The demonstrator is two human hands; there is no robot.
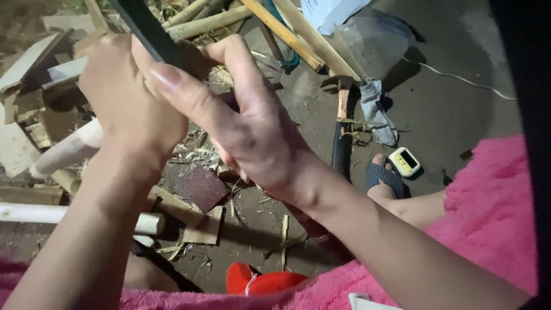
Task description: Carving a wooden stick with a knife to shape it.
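Note:
Both of my hands are raised close to the camera, clasped around a dark flat strip point(146, 28) that sticks up toward the top left. My left hand point(123, 103) wraps it from the left. My right hand point(247, 120) closes over it from the right, thumb laid along the strip. The lower part of the strip is hidden inside the hands. Below them lies a pale bamboo pole point(72, 149) on the dirt floor.
Bamboo poles point(287, 34) and wood scraps point(34, 109) pile up at the top and left. A hatchet with a dark handle point(342, 138), a grey cloth point(376, 109), a small yellow timer point(404, 161), a sandpaper sheet point(201, 186) and my sandalled foot point(383, 178) are on the floor. Pink fabric point(488, 212) covers my lap.

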